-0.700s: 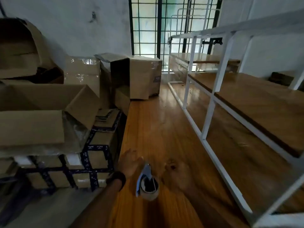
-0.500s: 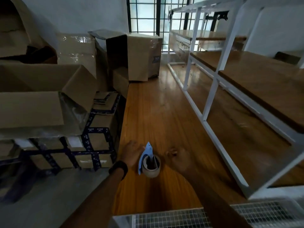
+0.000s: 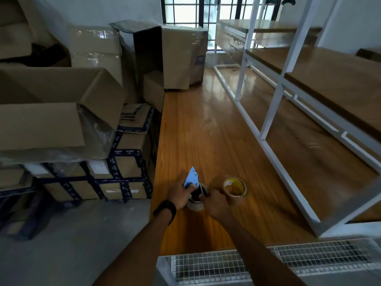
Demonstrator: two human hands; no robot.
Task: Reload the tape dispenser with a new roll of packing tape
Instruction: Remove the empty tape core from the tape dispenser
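A blue tape dispenser [image 3: 191, 178] with a nearly used-up pale roll [image 3: 195, 205] in it stands on the wooden tabletop [image 3: 198, 131], near its left edge. My left hand [image 3: 179, 194], with a dark wristband, grips the dispenser's blue side plate. My right hand [image 3: 214, 204] pinches the dispenser's inner part from the right. Just to the right, a full roll of brown packing tape [image 3: 235, 187] lies flat on the wood, touching no hand.
Stacked cardboard boxes [image 3: 61, 112] crowd the left side, some strapped with dark printed tape [image 3: 121, 178]. A white metal rack with wooden shelves [image 3: 309, 83] runs along the right. A wire mesh tray [image 3: 268, 263] sits at the near edge. A large wrapped carton [image 3: 181, 56] stands at the far end.
The view has tilted down. My right hand came in and took hold of the dispenser beside my left hand. The brown roll now shows on the table to the right.
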